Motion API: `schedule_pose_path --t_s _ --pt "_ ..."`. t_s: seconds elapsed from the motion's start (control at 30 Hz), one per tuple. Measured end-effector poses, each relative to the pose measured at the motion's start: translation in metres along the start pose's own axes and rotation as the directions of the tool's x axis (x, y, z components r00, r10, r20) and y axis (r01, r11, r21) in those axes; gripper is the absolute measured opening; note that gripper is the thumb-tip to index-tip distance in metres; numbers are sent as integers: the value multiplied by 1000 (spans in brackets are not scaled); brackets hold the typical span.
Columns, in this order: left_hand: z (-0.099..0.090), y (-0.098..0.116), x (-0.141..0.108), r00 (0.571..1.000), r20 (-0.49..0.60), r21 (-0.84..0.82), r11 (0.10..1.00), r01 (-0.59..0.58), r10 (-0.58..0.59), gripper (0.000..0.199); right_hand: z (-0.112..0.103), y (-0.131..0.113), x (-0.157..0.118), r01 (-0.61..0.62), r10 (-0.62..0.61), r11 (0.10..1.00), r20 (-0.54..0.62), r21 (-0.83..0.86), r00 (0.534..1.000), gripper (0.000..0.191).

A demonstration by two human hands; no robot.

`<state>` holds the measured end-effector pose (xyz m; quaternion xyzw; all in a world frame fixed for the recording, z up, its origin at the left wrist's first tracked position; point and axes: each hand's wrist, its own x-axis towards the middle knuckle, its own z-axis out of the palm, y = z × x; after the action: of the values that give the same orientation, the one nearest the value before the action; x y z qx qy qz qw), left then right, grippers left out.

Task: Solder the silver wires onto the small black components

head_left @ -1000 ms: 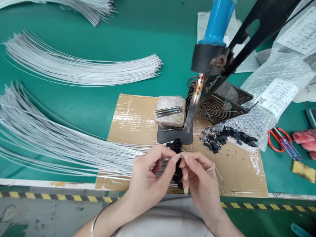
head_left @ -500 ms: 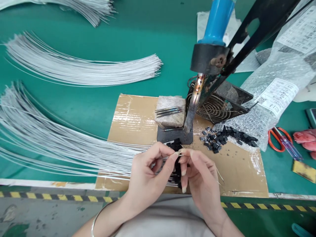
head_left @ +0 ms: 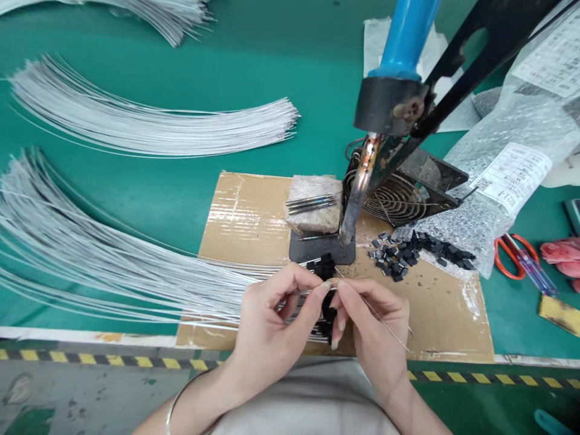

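Note:
My left hand [head_left: 274, 338] pinches a thin wire between thumb and forefinger, above the front of a bundle of grey wires [head_left: 172, 266]. My right hand [head_left: 378, 320] pinches at the same spot, its fingertips almost touching the left ones. A fine strand [head_left: 385, 325] slants out past the right hand toward the lower right. The exact point that the fingertips hold is too small and covered to make out. Beneath the hands, black connector pieces [head_left: 327, 266] sit at the ends of the bundled wires, partly hidden by my fingers.
A soldering iron [head_left: 362, 181] on a black arm points down beside a pad [head_left: 313, 208] with metal rods on it. Behind are a fan [head_left: 399, 193] and another wire bundle [head_left: 158, 130]. Loose black pieces [head_left: 394, 257], a bubble-wrap bag [head_left: 512, 163] and scissors [head_left: 510, 260] lie to the right.
My right hand has turned slightly, its thumb moving forward onto the pinch point. The fine strand now shows longer across the right hand. My left hand has barely moved.

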<state>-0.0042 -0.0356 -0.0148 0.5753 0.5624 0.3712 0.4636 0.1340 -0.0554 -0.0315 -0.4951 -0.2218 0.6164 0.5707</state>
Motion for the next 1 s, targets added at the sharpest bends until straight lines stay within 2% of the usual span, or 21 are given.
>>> schedule_pose_path --t_s 0.17,0.4,0.73,0.87,1.0 --pt "2 -1 -1 1000 -17 21 999 -26 26 18 3 2 -1 40 -41 999 -62 -20 997 10" --pt "5 -4 -3 1000 -27 -36 999 7 -8 18 6 2 0 -85 88 990 -24 117 996 17" --pt "7 -3 -3 999 -28 -77 997 28 -30 16 8 2 0 -91 98 976 -24 199 995 13" --pt "5 2 1 996 -81 -86 995 41 -48 16 4 0 4 -64 73 981 -42 183 996 11" --pt "4 5 4 992 -116 -102 994 43 -55 15 0 1 3 -60 59 993 8 102 998 11"
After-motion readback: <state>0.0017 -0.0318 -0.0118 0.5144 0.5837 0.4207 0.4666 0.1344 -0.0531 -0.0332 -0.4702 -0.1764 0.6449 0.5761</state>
